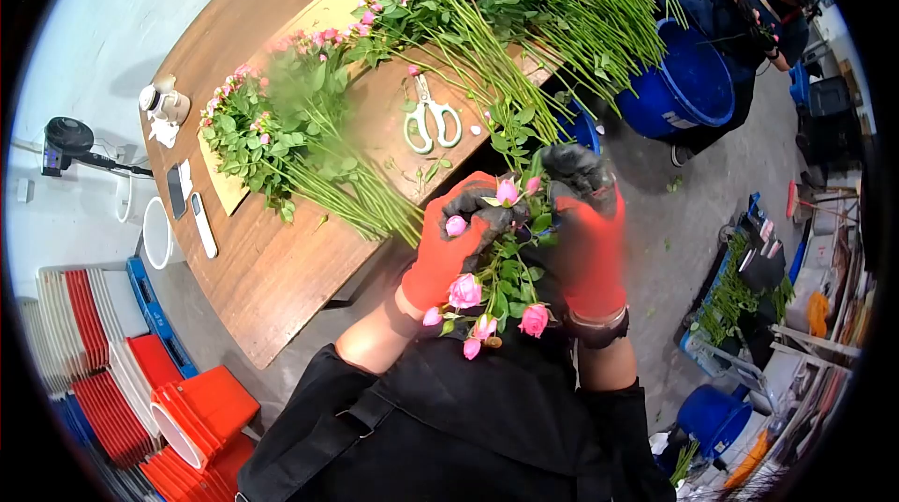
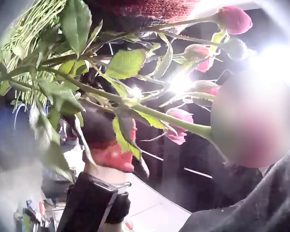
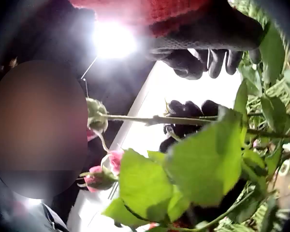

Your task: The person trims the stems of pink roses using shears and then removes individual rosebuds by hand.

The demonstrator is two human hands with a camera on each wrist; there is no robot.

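Left hand (image 1: 448, 244) grips pink roses (image 1: 464, 291) just off the counter's (image 1: 300, 287) near edge; whether the right hand (image 1: 592, 226) grips too, I cannot tell.
Blooms (image 1: 534, 319) hang toward the dark clothing (image 1: 478, 418), probably clear of knocks; on the counter, 1 rose bunch (image 1: 281, 132) lies with stems (image 1: 370, 202) overhanging that edge, likely for easy lifting, scissors (image 1: 427, 102) beside it.

Head view downward, wrist views close, roses (image 1: 464, 291) shared

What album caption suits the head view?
Gloved left hand and right hand amid pink roses, beside a wooden table with pale-handled scissors and leafy stems.
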